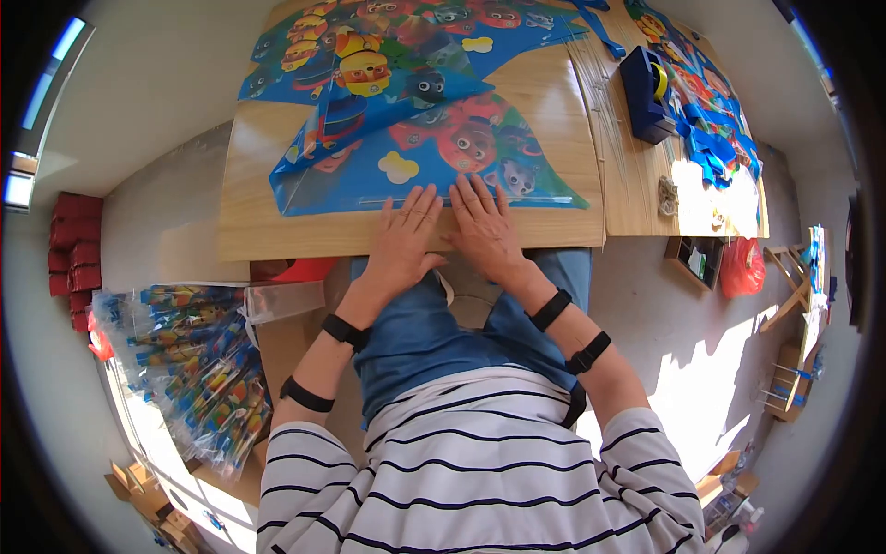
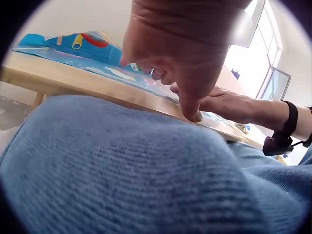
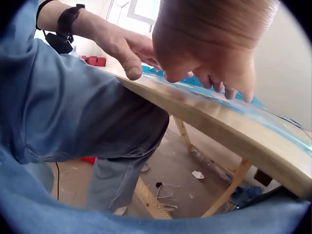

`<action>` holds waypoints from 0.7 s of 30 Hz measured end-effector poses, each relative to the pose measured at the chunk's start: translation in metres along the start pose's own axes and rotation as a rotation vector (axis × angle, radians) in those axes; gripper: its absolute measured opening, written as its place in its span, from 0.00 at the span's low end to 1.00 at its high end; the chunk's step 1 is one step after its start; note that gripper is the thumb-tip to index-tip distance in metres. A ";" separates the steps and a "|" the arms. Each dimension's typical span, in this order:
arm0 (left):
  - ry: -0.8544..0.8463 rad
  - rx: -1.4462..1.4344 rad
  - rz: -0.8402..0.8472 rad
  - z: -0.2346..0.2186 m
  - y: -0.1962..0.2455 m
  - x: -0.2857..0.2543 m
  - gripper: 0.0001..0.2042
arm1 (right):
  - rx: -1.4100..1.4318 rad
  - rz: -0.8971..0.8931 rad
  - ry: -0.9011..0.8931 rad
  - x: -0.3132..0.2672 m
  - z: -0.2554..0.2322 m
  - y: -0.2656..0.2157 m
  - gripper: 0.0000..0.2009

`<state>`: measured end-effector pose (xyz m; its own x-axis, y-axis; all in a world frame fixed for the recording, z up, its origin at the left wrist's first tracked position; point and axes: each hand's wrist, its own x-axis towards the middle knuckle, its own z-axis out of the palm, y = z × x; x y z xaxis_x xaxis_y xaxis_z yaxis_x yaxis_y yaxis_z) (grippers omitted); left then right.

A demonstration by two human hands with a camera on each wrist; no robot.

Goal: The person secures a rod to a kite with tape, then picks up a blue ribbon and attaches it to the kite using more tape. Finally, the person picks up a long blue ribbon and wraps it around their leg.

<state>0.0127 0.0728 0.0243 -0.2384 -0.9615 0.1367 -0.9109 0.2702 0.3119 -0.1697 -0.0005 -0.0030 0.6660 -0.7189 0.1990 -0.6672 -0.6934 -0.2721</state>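
A blue kite sheet (image 1: pixel 434 148) printed with cartoon dogs and yellow cloud shapes lies over the wooden table (image 1: pixel 249 222), its left part folded over itself. Along the near edge of the sheet runs a thin pale rod (image 1: pixel 544 199). My left hand (image 1: pixel 406 242) rests its extended fingers on that edge, thumb pointing right. Beside it, my right hand (image 1: pixel 487 238) lays straight fingers on the same edge, just below the printed grey animal. Both hands are palm down and close together. In the left wrist view, the left thumb (image 2: pixel 191 109) hangs near the table edge.
A dark blue tape dispenser (image 1: pixel 639 106) stands at right, beside several thin rods (image 1: pixel 604 111). Further right lie more printed sheets (image 1: pixel 692 69) and blue ribbons (image 1: pixel 709 152). A red bag (image 1: pixel 744 268) hangs below that table. Plastic-wrapped printed bundles (image 1: pixel 194 369) are at lower left.
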 end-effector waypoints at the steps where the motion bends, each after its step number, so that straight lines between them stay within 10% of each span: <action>1: -0.028 0.010 0.018 0.002 -0.001 0.002 0.49 | -0.009 -0.025 -0.016 0.001 0.003 -0.004 0.38; 21: -0.070 0.153 -0.231 -0.015 -0.065 -0.048 0.51 | 0.030 -0.052 -0.023 -0.003 0.007 -0.004 0.43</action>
<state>0.0880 0.1018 0.0115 -0.0358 -0.9993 0.0118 -0.9828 0.0374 0.1810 -0.1668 0.0047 -0.0087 0.7069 -0.6807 0.1920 -0.6216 -0.7274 -0.2906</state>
